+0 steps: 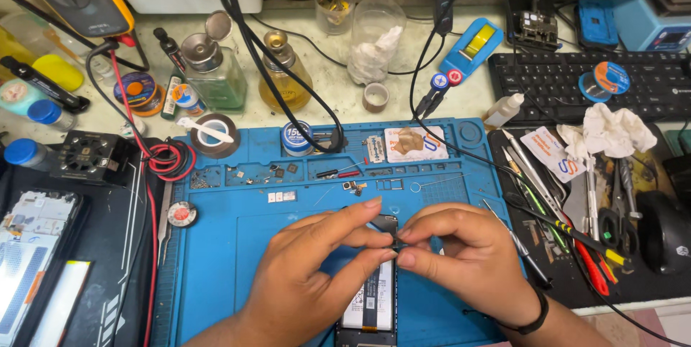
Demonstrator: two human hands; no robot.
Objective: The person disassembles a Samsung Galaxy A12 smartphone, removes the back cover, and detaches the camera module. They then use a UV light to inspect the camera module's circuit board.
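**Two hands pinching at the top of an opened phone on a blue repair mat**

Far left: a dismantled phone frame [32,246] lies on a dark pad, with red and black leads [167,158] coiled just beside the blue work mat [237,260]. A pair of tweezers [165,221] lies along the mat's left edge. Behind the mat stand two glass dispenser bottles, one greenish [216,66] and one amber [284,73].

Centre: the left hand [302,282] curls inward, thumb and forefinger pressed together at the upper end of the opened phone [374,296]. The phone lies lengthwise on the mat, its lower end running out of view at the bottom edge, between the two hands. The right hand [461,260], a black band at its wrist, meets the left at the same spot, fingertips pinched; what they grip is too small to tell.

Right: screwdrivers and tweezers [561,203] lie on a dark tray, crumpled white tissue [612,131] above them, a black keyboard [576,84] behind.
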